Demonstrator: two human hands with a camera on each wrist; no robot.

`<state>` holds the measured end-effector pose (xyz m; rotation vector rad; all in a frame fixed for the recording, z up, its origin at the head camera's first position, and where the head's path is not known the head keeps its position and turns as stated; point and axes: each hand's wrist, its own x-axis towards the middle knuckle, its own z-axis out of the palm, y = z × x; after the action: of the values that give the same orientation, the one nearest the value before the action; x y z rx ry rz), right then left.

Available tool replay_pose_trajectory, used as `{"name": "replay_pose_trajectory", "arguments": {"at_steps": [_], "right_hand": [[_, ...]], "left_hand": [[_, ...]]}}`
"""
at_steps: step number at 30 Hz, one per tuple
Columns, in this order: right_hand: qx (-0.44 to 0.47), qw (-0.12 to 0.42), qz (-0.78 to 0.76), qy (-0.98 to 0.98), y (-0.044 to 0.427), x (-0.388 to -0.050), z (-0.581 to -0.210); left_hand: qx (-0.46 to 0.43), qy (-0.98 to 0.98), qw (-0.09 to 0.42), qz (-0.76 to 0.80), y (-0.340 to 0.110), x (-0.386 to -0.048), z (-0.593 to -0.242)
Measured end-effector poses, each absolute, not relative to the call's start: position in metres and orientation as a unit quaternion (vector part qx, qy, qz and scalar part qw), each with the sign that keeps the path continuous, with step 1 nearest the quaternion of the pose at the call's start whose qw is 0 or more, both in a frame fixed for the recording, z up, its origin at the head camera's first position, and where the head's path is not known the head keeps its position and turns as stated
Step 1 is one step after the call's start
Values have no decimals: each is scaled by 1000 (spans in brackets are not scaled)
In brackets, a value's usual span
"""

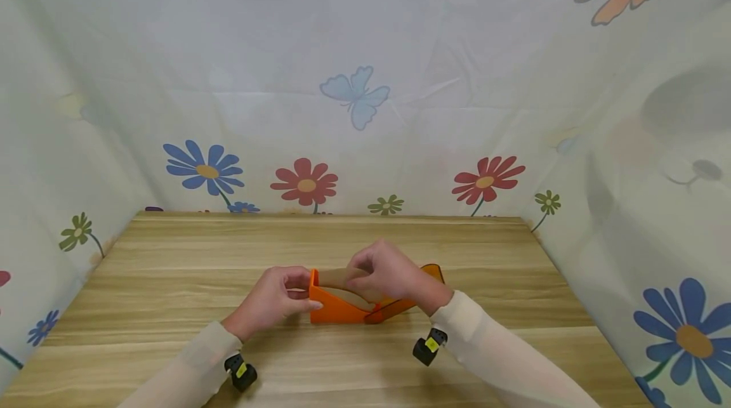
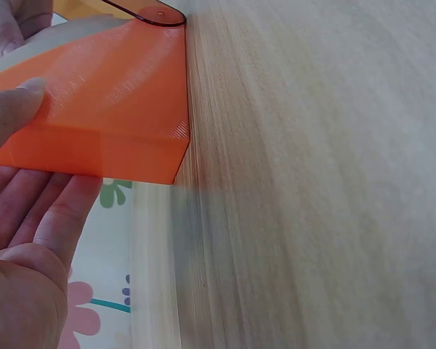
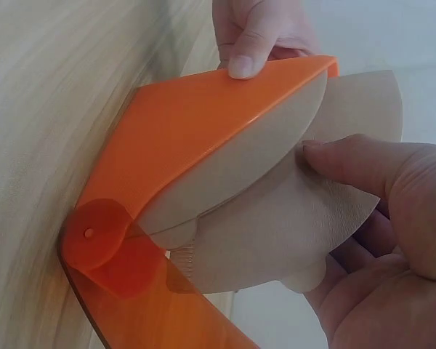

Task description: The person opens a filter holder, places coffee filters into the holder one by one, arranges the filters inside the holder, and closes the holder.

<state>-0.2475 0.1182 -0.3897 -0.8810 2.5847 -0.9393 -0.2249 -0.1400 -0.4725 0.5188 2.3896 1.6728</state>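
Observation:
An orange coffee filter box (image 1: 339, 314) stands on the table, its see-through orange lid (image 3: 142, 309) swung open on a hinge to the right. My left hand (image 1: 271, 297) grips the box's left end, thumb on the front wall and fingers behind the end wall, as the left wrist view shows. Between thumb and fingers my right hand (image 1: 394, 271) pinches a brown paper coffee filter (image 3: 269, 225), which sits partly out of the box. Another brown filter (image 3: 236, 163) lies against the inside of the box's front wall. How many filters are inside I cannot tell.
The wood-grain table (image 1: 228, 249) reaches back to a white curtain (image 1: 240, 33) printed with flowers and butterflies, which also hangs at both sides. Black cameras with yellow marks sit at both wrists.

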Motion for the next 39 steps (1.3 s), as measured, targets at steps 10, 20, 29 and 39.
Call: {"name": "replay_pose_trajectory", "arguments": {"at_steps": [10, 20, 29, 39], "right_hand": [[-291, 165, -333, 882, 115, -246, -397], [-295, 197, -315, 880, 116, -244, -400], [-316, 231, -289, 874, 118, -243, -400], [-324, 260, -269, 869, 117, -242, -400]], "left_hand": [[180, 801, 94, 564, -140, -226, -473], [182, 798, 97, 566, -140, -226, -474], [178, 802, 95, 562, -140, -225, -474], [179, 803, 96, 560, -139, -224, -473]]}}
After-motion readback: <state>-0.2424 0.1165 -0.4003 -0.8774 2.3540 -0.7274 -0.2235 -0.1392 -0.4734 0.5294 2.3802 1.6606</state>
